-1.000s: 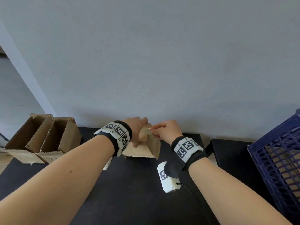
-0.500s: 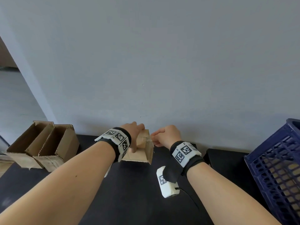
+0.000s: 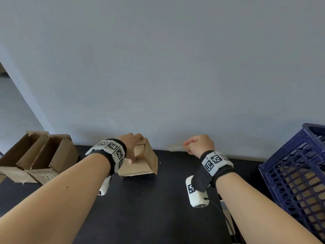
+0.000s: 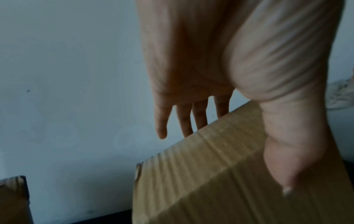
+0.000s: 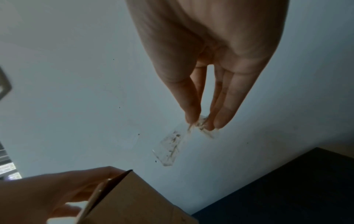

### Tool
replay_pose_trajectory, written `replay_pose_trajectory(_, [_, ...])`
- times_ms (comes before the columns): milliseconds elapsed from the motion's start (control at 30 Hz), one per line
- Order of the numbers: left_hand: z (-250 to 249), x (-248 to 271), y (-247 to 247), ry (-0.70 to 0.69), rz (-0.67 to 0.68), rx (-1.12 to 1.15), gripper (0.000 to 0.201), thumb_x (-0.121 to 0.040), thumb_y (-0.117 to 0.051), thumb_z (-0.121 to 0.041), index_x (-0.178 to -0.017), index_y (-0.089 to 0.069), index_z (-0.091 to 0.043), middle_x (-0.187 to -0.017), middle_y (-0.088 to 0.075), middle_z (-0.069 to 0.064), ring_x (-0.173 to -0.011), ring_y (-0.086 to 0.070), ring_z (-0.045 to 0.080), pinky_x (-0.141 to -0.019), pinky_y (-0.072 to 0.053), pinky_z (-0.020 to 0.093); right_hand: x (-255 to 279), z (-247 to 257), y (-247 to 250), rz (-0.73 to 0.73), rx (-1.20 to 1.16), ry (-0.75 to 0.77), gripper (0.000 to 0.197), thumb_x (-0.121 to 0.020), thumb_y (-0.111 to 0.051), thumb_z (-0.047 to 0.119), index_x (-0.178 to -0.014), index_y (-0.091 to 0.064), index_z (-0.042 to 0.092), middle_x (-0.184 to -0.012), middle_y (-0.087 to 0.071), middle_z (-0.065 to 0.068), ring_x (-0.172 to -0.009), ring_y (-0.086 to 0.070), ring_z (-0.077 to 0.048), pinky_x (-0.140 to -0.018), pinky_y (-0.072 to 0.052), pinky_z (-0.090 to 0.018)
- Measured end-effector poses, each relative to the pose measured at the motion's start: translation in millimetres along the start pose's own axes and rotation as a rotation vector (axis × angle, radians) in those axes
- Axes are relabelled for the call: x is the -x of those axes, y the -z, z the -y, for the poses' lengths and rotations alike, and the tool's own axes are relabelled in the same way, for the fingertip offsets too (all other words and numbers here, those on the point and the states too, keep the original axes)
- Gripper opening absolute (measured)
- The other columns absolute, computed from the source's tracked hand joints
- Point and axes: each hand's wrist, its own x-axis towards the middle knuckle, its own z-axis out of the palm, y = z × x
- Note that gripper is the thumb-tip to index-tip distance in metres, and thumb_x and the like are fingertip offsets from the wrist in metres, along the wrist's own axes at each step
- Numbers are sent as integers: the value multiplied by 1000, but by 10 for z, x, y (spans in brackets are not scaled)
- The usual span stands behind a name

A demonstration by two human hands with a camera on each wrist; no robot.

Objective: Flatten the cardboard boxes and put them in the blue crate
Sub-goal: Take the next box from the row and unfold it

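A small cardboard box (image 3: 140, 163) stands on the black table (image 3: 149, 208) by the wall. My left hand (image 3: 131, 145) grips it, fingers over its far top edge and the thumb (image 4: 287, 151) pressed on the near face (image 4: 210, 174). To the right of the box and apart from it, my right hand (image 3: 197, 144) pinches a strip of clear tape (image 5: 170, 145). The tape (image 3: 175, 148) hangs free between hand and box (image 5: 138, 201). The blue crate (image 3: 290, 173) stands at the far right, with cardboard showing through its lattice.
Two open cardboard boxes (image 3: 35, 155) stand side by side at the table's left end. A grey wall runs close behind the table. A cable (image 3: 223, 219) hangs from my right wrist over the table's right edge.
My right hand has pulled away to the right with the tape strip, which now hangs clear of the box. The left hand still holds the box. The view has tilted down slightly.
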Motion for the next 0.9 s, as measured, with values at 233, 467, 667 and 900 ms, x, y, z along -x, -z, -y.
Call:
replay_pose_trajectory(233, [-81,-50,-129,-50,9,97,102,-68,-83,-33,-148,-20,-25,-142,-38,3,-130,-40,23,-105,-39,38,9,36,-111,48,2,96,25,-75,-70,4,-65,-69,28,-72,-67,6,-81,-64,-14,-75,-46,-19])
replay_pose_trajectory(467, [276,167,-74,-1,-254,320,41,-80,-70,-31,-118,-58,-21,-111,-59,-4,-99,-57,13,-89,-46,28,191,428,-487,191,-15,266,27,-67,-73,6,-76,-68,31,-75,-70,10,-83,-67,-10,-84,-54,-28])
replay_pose_trajectory(667, [846,578,-173,137,-424,428,12,-85,-62,-20,-96,-67,-19,-91,-64,-5,-87,-60,12,-81,-46,23,535,888,-1059,305,89,510,20,-69,-72,8,-69,-71,28,-69,-67,14,-76,-65,-7,-74,-52,-23])
replay_pose_trajectory(900, [1403,1087,-528,328,-352,520,12,-91,-59,-24,-99,-66,-21,-94,-59,-8,-88,-54,9,-79,-44,21,919,1145,-1836,458,314,739,17,-77,-64,11,-82,-74,23,-79,-64,7,-79,-61,-14,-71,-46,-24])
